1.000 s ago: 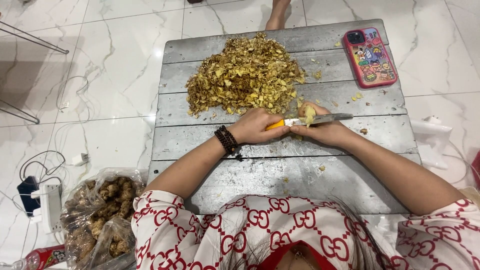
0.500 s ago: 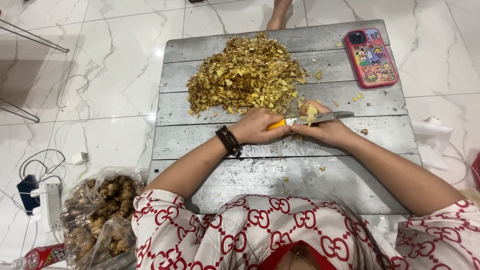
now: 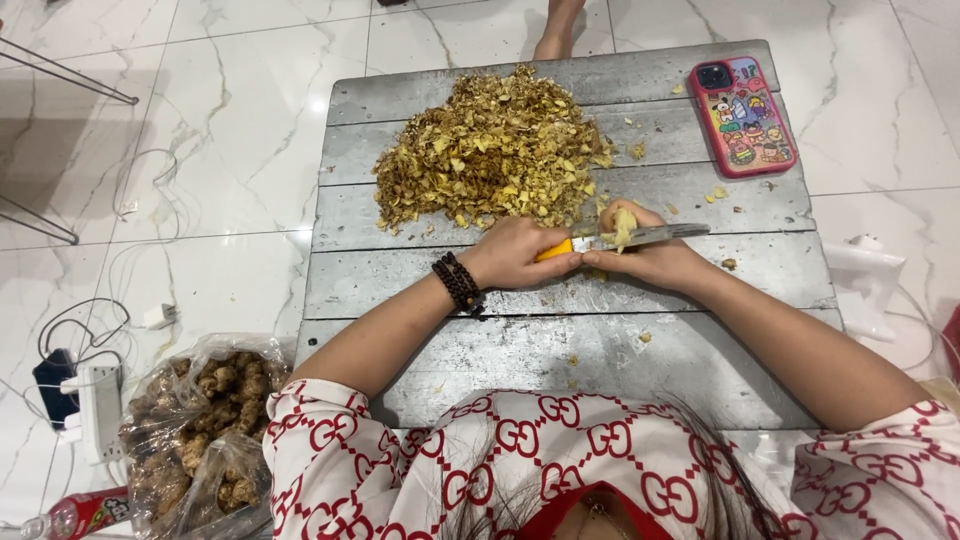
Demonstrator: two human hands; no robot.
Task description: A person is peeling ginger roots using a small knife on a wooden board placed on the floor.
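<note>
1. White marble floor (image 3: pixel 220 120) lying all around, carrying a low grey plank worktop (image 3: pixel 560 350) at the middle of the view.
2. Left hand (image 3: pixel 515 255), with a dark bead bracelet (image 3: pixel 458 283) at its wrist, closing its fingers around the orange handle of a knife (image 3: pixel 620 240), blade running to the right across the worktop.
3. Right hand (image 3: pixel 645 255) gripping a pale yellow piece of ginger (image 3: pixel 623 225) in closed fingers, pressing it against the blade just right of the handle.
4. Both hands touching each other above the middle planks, just near the front edge of the pile.
5. Heaping up behind the hands: a broad pile of yellow-brown peelings (image 3: pixel 490 150), with stray scraps scattered beside it.
6. Lying at the far right corner of the worktop, well apart from the hands: a pink phone in a cartoon case (image 3: pixel 742 115).
7. Sitting on the floor at the lower left: a clear plastic bag of knobbly ginger roots (image 3: pixel 195 430), with a white power strip (image 3: pixel 100 410) and cables just beside it.
</note>
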